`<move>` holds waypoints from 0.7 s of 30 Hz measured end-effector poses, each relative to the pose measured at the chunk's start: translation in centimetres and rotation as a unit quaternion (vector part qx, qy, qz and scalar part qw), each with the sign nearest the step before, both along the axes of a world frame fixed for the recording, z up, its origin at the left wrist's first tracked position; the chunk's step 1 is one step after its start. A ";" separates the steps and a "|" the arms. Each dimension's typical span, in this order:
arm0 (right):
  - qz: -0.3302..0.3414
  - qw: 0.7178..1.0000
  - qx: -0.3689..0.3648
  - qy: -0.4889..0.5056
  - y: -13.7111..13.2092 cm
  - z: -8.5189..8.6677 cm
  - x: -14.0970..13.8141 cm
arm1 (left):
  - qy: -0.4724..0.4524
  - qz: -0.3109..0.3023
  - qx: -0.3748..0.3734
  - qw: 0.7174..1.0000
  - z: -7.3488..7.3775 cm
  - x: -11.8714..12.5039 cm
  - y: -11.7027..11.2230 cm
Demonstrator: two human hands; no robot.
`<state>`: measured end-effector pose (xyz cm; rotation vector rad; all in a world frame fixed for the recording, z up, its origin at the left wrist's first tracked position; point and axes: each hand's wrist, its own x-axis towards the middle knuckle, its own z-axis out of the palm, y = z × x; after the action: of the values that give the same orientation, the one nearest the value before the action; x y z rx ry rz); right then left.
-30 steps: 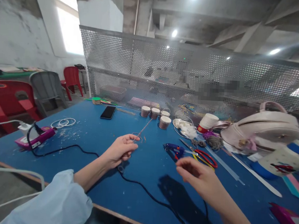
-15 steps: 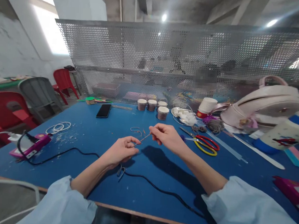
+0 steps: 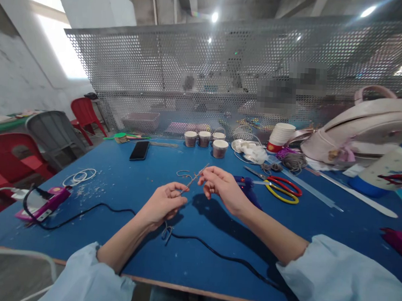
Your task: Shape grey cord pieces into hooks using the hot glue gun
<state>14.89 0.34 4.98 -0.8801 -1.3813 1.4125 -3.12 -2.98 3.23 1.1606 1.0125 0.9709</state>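
Note:
My left hand [image 3: 165, 203] is closed in a pinch on the lower end of a thin brownish stick [image 3: 194, 178], which looks wrapped with yarn and slants up to the right. Curled fingers of my right hand [image 3: 221, 186] close on its upper part, and the tip pokes out past them. Grey yarn [image 3: 167, 232] hangs in loops below my left hand. Another curl of grey yarn [image 3: 183, 172] lies on the table just beyond the stick. Partly hidden behind my right hand is a blue glue gun [image 3: 253, 194].
Scissors [image 3: 283, 190] with red and yellow handles lie right of the glue gun. Several small pots [image 3: 219, 149] stand at the back, and a phone [image 3: 139, 151] lies left. A black cable [image 3: 211, 251] crosses the front. A purple power strip [image 3: 44, 203] sits left; a bag [image 3: 362, 128] stands right.
My right hand's grip has shifted, and the stick's tip now extends beyond its fingers. The view has turned slightly, showing more of the glue gun. My left hand keeps its pinch.

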 end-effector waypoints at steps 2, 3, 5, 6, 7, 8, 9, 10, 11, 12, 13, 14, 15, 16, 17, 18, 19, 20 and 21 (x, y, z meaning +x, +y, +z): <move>-0.035 0.999 0.008 0.013 0.0 0.4 0.0 | 0.021 0.001 0.014 1.000 -0.1 0.1 -0.1; -0.050 0.999 0.014 0.011 0.1 0.5 0.0 | 0.030 0.002 0.019 0.999 -0.1 0.1 -0.1; -0.065 0.998 0.026 0.003 0.2 0.7 0.1 | 0.031 0.004 0.011 0.999 0.0 0.2 -0.1; -0.067 0.997 0.031 -0.001 0.3 0.8 0.2 | 0.022 0.005 0.000 1.000 0.0 0.3 -0.1; -0.067 0.997 0.036 -0.005 0.3 0.8 0.2 | 0.009 0.005 -0.014 1.000 0.1 0.3 -0.1; -0.065 0.997 0.042 -0.009 0.2 0.8 0.3 | -0.006 0.005 -0.028 1.000 0.2 0.3 -0.1; -0.063 0.997 0.049 -0.015 0.2 0.8 0.3 | -0.019 0.003 -0.039 0.999 0.2 0.3 -0.1; -0.062 0.996 0.058 -0.021 0.1 0.8 0.4 | -0.028 0.001 -0.045 0.999 0.2 0.3 -0.1; -0.060 0.996 0.065 -0.026 0.1 0.8 0.5 | -0.030 -0.001 -0.048 0.998 0.2 0.3 -0.1; -0.059 0.995 0.071 -0.030 0.1 0.7 0.5 | -0.028 -0.004 -0.048 0.998 0.2 0.3 -0.1; -0.059 0.995 0.074 -0.030 0.1 0.6 0.6 | -0.022 -0.009 -0.047 0.999 0.2 0.3 -0.2; -0.057 0.995 0.073 -0.026 0.1 0.5 0.7 | -0.015 -0.013 -0.045 0.999 0.2 0.3 -0.2; -0.054 0.996 0.068 -0.016 0.1 0.3 0.7 | -0.008 -0.015 -0.042 0.999 0.1 0.3 -0.3; -0.050 0.997 0.059 0.001 0.1 0.1 0.7 | -0.005 -0.015 -0.039 0.999 0.1 0.3 -0.3; -0.044 0.998 0.048 0.022 0.1 -0.2 0.7 | -0.004 -0.010 -0.036 0.999 0.1 0.4 -0.3; -0.037 0.998 0.035 0.042 0.1 -0.5 0.6 | -0.008 -0.003 -0.032 0.999 0.0 0.4 -0.2; -0.028 0.998 0.018 0.056 0.1 -0.9 0.4 | -0.014 0.006 -0.030 0.999 0.0 0.5 -0.2; -0.021 0.998 0.000 0.060 0.0 -1.3 0.2 | -0.023 0.012 -0.028 0.999 -0.1 0.6 -0.1; -0.015 0.998 -0.017 0.055 -0.2 -1.7 0.0 | -0.032 0.013 -0.027 0.999 -0.1 0.7 0.0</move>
<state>14.87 0.19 3.31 -0.8290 -1.2595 1.4432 -2.42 -3.00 3.09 1.0672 0.9992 0.9895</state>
